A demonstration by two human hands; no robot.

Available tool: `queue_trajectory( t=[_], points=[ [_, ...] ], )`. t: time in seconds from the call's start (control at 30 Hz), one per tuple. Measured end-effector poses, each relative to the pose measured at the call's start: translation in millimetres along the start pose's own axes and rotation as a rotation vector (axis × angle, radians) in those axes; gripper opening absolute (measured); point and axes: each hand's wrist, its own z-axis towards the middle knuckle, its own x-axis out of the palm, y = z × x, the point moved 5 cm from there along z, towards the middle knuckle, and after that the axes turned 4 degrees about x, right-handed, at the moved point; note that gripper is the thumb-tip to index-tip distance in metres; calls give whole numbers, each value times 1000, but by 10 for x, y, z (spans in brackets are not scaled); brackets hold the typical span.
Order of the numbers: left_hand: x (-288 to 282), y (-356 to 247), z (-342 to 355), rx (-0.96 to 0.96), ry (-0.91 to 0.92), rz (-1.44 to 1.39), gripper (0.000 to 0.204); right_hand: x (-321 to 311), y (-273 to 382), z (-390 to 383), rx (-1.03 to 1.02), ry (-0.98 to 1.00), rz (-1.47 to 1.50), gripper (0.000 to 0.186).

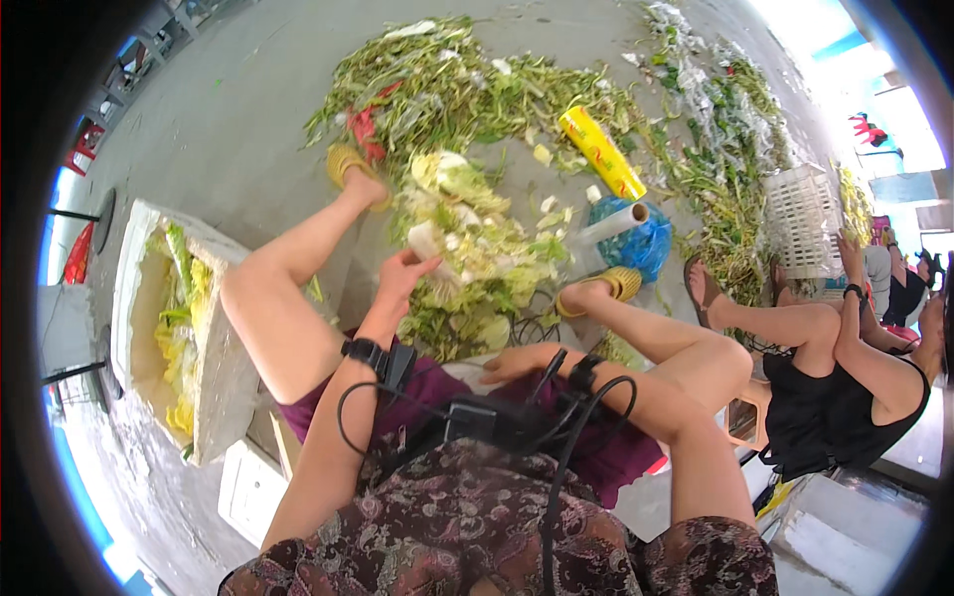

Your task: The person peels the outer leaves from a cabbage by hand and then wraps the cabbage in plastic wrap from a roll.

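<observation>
Over the heap of yellow-green cabbage leaves [487,233] between my feet, my left hand [399,280] pinches a pale cabbage leaf [427,243] by its thick white rib. My right hand [517,364] rests low by my lap, palm down with fingers loosely stretched and nothing seen in it. A whitish surface, partly hidden, lies beside its fingertips. More loose green leaves [477,333] lie just beyond my lap, between the two hands.
A foam box [214,368] with yellow-green vegetables stands at my left. Ahead lie a yellow film roll [602,152], a white roll [611,224], a blue plastic bag [636,243] and vegetable scraps [447,89]. At right are a white crate [801,221] and a seated person [835,397].
</observation>
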Motion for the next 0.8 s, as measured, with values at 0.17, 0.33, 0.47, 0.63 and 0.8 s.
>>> queue_trajectory(
  t=[0.17, 0.33, 0.47, 0.63, 0.8],
  points=[
    [-1, -89, 40, 4, 15, -43, 29, -783, 332, -873, -1119, -129, -235, 39],
    [-48, -89, 10, 1, 30, -23, 26, -1060, 159, -932, -367, -358, 1312, 57],
    [-73, 14, 4, -36, -41, -40, 22, -1012, 55, -894, -263, -365, 1284, 58],
    [-101, -58, -30, -8, -120, -19, 21, -978, -154, -721, -89, -434, 1038, 57],
    [-152, -62, -31, -52, -163, 15, 21, -1000, -249, -663, -105, -320, 1181, 57]
  ],
)
